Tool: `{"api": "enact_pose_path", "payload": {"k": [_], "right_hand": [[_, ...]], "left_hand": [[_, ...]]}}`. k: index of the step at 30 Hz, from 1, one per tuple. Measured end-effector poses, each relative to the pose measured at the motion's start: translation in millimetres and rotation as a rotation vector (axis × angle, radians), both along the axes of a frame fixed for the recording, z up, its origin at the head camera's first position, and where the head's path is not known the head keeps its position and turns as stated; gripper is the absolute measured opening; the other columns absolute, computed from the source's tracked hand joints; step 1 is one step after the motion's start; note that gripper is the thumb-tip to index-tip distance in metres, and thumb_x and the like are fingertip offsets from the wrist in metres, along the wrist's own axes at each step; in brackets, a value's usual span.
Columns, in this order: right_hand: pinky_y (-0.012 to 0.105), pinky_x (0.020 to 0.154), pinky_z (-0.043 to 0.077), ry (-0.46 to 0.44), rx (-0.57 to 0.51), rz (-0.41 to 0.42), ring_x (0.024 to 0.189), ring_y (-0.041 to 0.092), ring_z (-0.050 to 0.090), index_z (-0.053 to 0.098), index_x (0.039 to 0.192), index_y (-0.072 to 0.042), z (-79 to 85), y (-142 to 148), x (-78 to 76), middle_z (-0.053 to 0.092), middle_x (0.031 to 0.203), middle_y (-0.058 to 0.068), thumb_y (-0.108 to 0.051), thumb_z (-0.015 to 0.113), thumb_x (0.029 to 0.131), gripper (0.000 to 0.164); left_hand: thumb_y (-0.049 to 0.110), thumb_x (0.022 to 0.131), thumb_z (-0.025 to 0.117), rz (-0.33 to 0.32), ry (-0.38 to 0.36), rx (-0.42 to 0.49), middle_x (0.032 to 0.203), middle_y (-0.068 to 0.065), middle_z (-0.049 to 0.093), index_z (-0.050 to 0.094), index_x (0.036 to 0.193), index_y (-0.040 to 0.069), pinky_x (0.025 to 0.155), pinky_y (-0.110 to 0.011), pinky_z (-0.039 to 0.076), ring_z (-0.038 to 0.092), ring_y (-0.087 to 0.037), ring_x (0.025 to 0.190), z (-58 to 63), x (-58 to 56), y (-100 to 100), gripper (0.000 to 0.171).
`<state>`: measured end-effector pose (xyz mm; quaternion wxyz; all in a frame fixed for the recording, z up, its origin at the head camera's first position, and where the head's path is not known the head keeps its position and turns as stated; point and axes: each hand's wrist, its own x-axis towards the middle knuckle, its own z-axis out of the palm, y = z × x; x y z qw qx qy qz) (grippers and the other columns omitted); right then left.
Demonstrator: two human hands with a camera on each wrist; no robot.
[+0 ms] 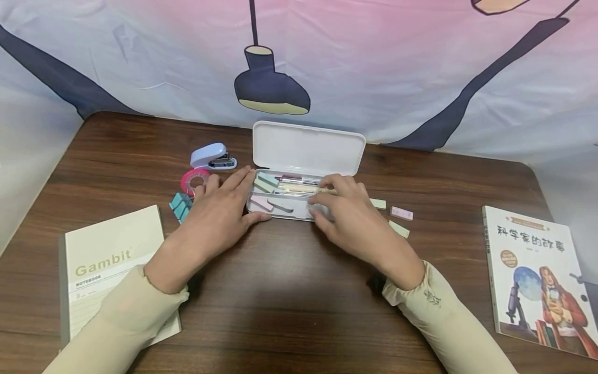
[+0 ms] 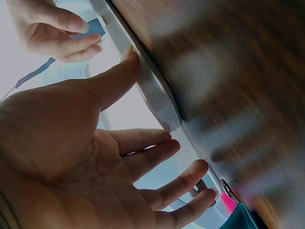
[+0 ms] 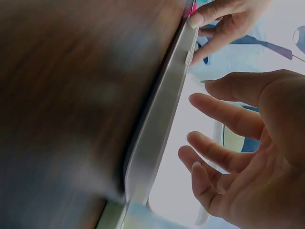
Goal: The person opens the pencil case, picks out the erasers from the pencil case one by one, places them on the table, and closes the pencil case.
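Your left hand [image 1: 217,210], fingers nearly straight, touches the left end of the open pencil case [image 1: 308,148] on the table [image 1: 299,296]. Your right hand [image 1: 355,221] (empty, fingers loosely bent) is over the case's right end.

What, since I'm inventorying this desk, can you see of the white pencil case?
The pencil case is white, shallow and round-cornered, plastic-looking, and lies flat on the desk. Its lid stands open at the back. A lengthwise divider splits the inside: pens behind, small pastel pieces both sides. The left hand touches its left end; the right hand is over its right end, contact unclear.
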<state>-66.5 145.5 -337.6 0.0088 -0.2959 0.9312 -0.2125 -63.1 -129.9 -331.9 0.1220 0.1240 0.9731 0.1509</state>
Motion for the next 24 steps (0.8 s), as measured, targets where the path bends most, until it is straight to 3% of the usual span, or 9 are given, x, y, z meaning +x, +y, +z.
{"api": "enact_pose_path", "payload": {"k": [12,24], "right_hand": [[0.060,0.114,0.043,-0.039,0.054,0.008,0.142,0.038,0.056,0.087,0.126,-0.015,0.1,-31,-8.6,0.065,0.157,0.015,-0.023,0.070,0.113,0.023],[0.058,0.119,0.043,-0.078,0.108,0.037,0.151,0.038,0.053,0.086,0.128,-0.014,1.4,-45,-14.2,0.063,0.161,0.016,-0.024,0.074,0.111,0.023]], "left_hand": [[0.049,0.109,0.078,-0.001,0.001,-0.006,0.186,-0.023,0.038,0.038,0.178,0.003,0.110,-0.076,0.042,0.050,-0.053,0.133,-0.2,0.2,-1,0.092],[0.050,0.108,0.078,-0.003,0.009,-0.010,0.185,-0.023,0.039,0.038,0.178,0.004,0.109,-0.077,0.042,0.051,-0.052,0.129,0.1,-0.3,0,0.093]]}}
